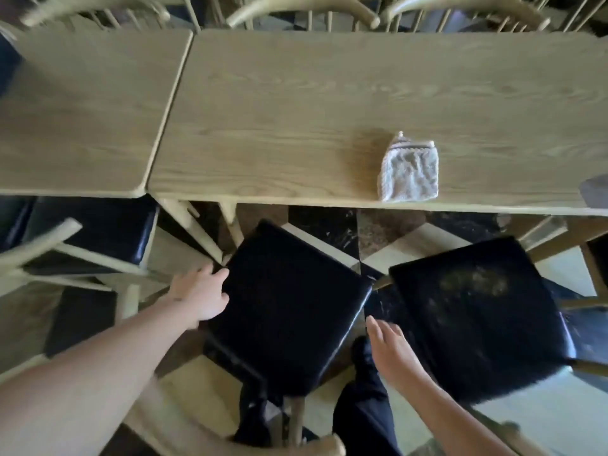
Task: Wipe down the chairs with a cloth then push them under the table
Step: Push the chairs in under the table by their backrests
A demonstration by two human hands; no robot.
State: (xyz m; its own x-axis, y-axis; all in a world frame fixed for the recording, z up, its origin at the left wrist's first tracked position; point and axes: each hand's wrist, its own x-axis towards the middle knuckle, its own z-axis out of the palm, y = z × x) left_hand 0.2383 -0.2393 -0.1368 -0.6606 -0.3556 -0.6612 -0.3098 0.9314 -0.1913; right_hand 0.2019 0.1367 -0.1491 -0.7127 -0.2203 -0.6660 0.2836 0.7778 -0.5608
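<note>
Seen from the head camera, a floor (427,240) of large pale and dark marbled tiles is showing beneath two light wood tables set end to end. The longer tabletop (329,103) has a visible oak-like grain and rounded corners; the second tabletop (82,110) is butting against its left end with a thin seam between them. A folded cloth (409,175), pale, nubbly and roughly square, is lying near the front edge of the longer tabletop, touched by neither hand.

Two chairs are standing pulled out in front of the table. The nearer chair (289,311) has a glossy black padded seat, squarish with soft corners, on pale wooden legs, and is sitting turned at an angle. The right-hand chair (477,317) has the same black seat, marked with a dusty, smeared patch. A third chair (98,232) is tucked partly under the left tabletop. Curved pale chair backs (302,8) are lining the far side.

The left hand (200,296) is curling its fingers round the left edge of the nearer chair's seat, gripping it. The right hand (390,352) is hovering with relaxed, nearly straight fingers between the two seats, holding nothing. Dark trouser legs (362,413) are showing below
</note>
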